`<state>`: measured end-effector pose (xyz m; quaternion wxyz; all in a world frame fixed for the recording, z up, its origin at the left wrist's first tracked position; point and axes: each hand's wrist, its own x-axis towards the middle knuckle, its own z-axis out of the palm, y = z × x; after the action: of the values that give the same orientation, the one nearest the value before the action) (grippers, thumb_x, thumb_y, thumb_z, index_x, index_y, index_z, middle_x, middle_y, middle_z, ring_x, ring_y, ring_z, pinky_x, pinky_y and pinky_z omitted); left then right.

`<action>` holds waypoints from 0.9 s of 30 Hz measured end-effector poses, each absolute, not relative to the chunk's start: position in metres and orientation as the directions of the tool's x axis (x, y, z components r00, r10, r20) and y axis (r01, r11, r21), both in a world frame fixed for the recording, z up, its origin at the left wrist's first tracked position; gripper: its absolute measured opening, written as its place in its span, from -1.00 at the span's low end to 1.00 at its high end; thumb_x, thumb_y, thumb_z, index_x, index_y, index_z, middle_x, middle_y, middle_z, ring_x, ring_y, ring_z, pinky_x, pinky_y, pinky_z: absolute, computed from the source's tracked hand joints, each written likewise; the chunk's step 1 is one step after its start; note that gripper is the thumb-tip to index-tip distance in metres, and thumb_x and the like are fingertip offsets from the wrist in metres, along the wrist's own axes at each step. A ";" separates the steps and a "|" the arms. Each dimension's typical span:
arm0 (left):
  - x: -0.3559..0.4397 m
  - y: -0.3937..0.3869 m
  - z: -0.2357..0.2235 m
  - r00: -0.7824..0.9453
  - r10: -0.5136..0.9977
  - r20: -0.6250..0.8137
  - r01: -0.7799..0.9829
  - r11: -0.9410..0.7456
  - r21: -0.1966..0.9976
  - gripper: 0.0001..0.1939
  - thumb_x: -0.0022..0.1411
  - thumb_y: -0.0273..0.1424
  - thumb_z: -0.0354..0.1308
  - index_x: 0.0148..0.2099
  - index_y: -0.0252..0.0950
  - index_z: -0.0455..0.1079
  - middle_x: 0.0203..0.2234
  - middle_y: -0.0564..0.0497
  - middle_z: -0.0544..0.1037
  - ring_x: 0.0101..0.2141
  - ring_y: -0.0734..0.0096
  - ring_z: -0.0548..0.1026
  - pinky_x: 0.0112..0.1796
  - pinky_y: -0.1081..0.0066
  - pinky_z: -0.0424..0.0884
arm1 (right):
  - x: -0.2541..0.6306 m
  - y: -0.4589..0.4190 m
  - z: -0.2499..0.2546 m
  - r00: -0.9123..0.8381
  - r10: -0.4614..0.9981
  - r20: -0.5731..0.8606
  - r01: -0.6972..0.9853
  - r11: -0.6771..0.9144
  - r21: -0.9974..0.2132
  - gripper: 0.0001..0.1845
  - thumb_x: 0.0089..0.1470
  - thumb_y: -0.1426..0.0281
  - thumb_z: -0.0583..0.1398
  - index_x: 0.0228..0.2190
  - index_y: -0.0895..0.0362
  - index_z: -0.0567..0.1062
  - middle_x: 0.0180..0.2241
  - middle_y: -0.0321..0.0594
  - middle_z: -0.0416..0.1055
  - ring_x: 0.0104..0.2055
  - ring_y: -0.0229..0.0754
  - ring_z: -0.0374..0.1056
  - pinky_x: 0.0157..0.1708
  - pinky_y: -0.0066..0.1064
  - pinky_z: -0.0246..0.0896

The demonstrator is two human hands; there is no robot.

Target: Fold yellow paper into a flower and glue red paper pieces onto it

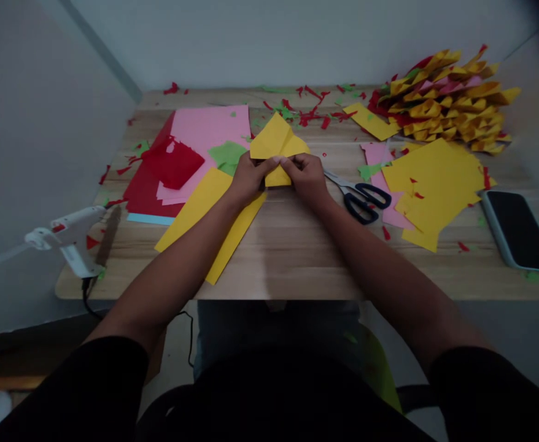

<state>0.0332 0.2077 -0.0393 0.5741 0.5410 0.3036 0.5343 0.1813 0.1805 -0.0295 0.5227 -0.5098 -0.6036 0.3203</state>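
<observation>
The folded paper is plain yellow, as are the long strips and the loose sheets. There are pink sheets, red sheets and a light blue sheet. The cluster of folded pieces is mostly yellow, flecked with red, pink and green. Red and green scraps speckle the tabletop, light brown with streaky wood grain. The glue gun is white, the scissors handles dark blue, the phone screen black within its pale case, the sleeves black.
</observation>
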 end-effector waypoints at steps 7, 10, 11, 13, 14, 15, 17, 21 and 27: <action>0.032 0.206 -0.037 0.252 0.952 0.173 -0.293 -0.095 0.951 -0.54 -0.06 -0.21 0.49 -0.17 -0.35 0.49 -0.25 -0.10 0.62 -0.21 0.20 0.58 -0.07 0.19 0.47 | 0.181 0.178 -0.029 0.049 0.971 0.236 0.220 0.220 -0.950 -0.45 -0.01 -0.12 0.25 -0.61 0.09 0.35 -0.63 -0.35 0.19 -0.54 -0.30 0.10 -0.51 -0.41 0.05; 0.032 0.207 -0.037 0.268 0.947 0.174 -0.311 -0.086 0.946 -0.54 -0.06 -0.22 0.49 -0.17 -0.35 0.49 -0.26 -0.09 0.62 -0.20 0.19 0.58 -0.06 0.19 0.47 | 0.181 0.177 -0.029 0.043 0.972 0.229 0.232 0.213 -0.949 -0.48 0.01 -0.08 0.26 -0.60 0.09 0.37 -0.63 -0.36 0.20 -0.53 -0.30 0.13 -0.51 -0.41 0.06; 0.033 0.207 -0.038 0.270 0.946 0.180 -0.319 -0.088 0.944 -0.55 -0.06 -0.22 0.49 -0.17 -0.35 0.49 -0.26 -0.09 0.62 -0.19 0.19 0.58 -0.07 0.21 0.47 | 0.181 0.177 -0.030 0.040 0.972 0.232 0.235 0.216 -0.948 -0.49 0.02 -0.07 0.27 -0.60 0.09 0.38 -0.63 -0.36 0.21 -0.53 -0.30 0.14 -0.51 -0.41 0.07; 0.033 0.207 -0.039 0.270 0.944 0.188 -0.332 -0.092 0.939 -0.57 -0.06 -0.24 0.49 -0.19 -0.34 0.50 -0.28 -0.07 0.63 -0.20 0.21 0.58 -0.09 0.24 0.47 | 0.182 0.177 -0.030 0.035 0.970 0.241 0.240 0.226 -0.944 -0.52 0.04 -0.03 0.26 -0.59 0.10 0.38 -0.64 -0.36 0.21 -0.54 -0.29 0.14 -0.51 -0.41 0.08; 0.033 0.207 -0.039 0.270 0.944 0.188 -0.334 -0.091 0.938 -0.59 -0.06 -0.25 0.49 -0.19 -0.33 0.50 -0.28 -0.07 0.63 -0.21 0.21 0.58 -0.10 0.25 0.47 | 0.182 0.176 -0.030 0.033 0.969 0.244 0.242 0.229 -0.943 -0.53 0.06 -0.01 0.26 -0.60 0.10 0.38 -0.64 -0.36 0.20 -0.54 -0.29 0.14 -0.51 -0.41 0.09; 0.033 0.207 -0.039 0.269 0.946 0.182 -0.332 -0.086 0.939 -0.60 -0.05 -0.26 0.48 -0.20 -0.33 0.51 -0.28 -0.07 0.63 -0.21 0.22 0.58 -0.11 0.26 0.47 | 0.182 0.176 -0.031 0.030 0.969 0.246 0.244 0.232 -0.942 -0.54 0.07 0.01 0.25 -0.60 0.09 0.38 -0.64 -0.36 0.20 -0.54 -0.29 0.14 -0.51 -0.40 0.09; 0.033 0.205 -0.038 0.264 0.951 0.161 -0.320 -0.071 0.945 -0.63 -0.05 -0.26 0.48 -0.22 -0.33 0.52 -0.28 -0.09 0.63 -0.23 0.23 0.59 -0.13 0.28 0.46 | 0.182 0.175 -0.030 0.029 0.968 0.250 0.249 0.235 -0.940 -0.56 0.08 0.04 0.25 -0.61 0.09 0.37 -0.65 -0.36 0.19 -0.56 -0.29 0.12 -0.52 -0.40 0.07; 0.031 0.203 -0.035 0.247 0.960 0.134 -0.289 -0.059 0.955 -0.62 -0.05 -0.24 0.46 -0.22 -0.34 0.53 -0.27 -0.09 0.64 -0.26 0.27 0.58 -0.15 0.31 0.46 | 0.181 0.173 -0.027 0.033 0.975 0.220 0.244 0.206 -0.948 -0.56 0.05 0.05 0.26 -0.64 0.08 0.36 -0.66 -0.36 0.19 -0.57 -0.29 0.09 -0.54 -0.39 0.03; 0.028 0.197 -0.026 0.183 0.978 0.104 -0.261 -0.054 0.964 -0.57 -0.08 -0.22 0.47 -0.19 -0.34 0.52 -0.30 -0.04 0.66 -0.27 0.28 0.58 -0.15 0.33 0.46 | 0.177 0.170 -0.021 0.026 0.974 0.227 0.226 0.215 -0.950 -0.60 0.00 0.04 0.26 -0.57 0.10 0.43 -0.61 -0.36 0.28 -0.54 -0.28 0.16 -0.50 -0.41 0.14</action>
<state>0.0284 0.1974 -0.0264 0.5861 0.4979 0.3600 0.5282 0.1772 0.1704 -0.0209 0.5067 -0.5064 -0.5924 0.3686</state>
